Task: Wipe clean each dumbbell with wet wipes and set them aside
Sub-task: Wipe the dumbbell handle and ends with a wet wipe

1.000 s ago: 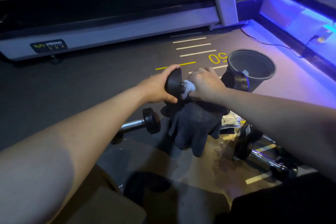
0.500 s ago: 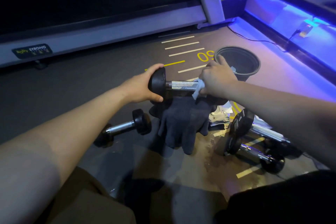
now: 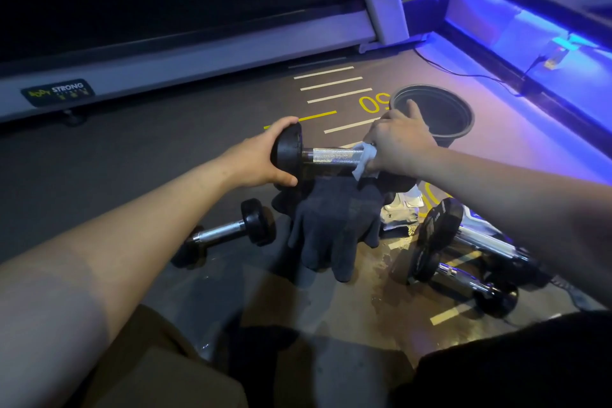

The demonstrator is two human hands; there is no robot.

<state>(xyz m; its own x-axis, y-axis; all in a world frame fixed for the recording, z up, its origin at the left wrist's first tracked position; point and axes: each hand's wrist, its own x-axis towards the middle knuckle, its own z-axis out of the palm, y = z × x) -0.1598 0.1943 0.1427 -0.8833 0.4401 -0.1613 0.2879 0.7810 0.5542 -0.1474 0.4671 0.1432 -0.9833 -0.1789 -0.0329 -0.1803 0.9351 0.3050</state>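
Dumbbell (image 3: pixel 331 157) was mid-wipe: left hand (image 3: pixel 256 161) gripped its left head, right hand (image 3: pixel 399 142) clenched the wet wipe (image 3: pixel 364 159) around the handle. Floor dumbbells (image 3: pixel 463 262) remained right; one (image 3: pixel 228 232) lay left.

Open grey floor (image 3: pixel 116 182) is seen across the left of the frame, bounded at the top by the treadmill base (image 3: pixel 185 66). The centre is blocked by a dark glove pile (image 3: pixel 334 225), with one dumbbell (image 3: pixel 228 232) just left of it. The lower right is crowded by several dumbbells (image 3: pixel 463 262). A black bucket (image 3: pixel 443 116) occupies the upper right.
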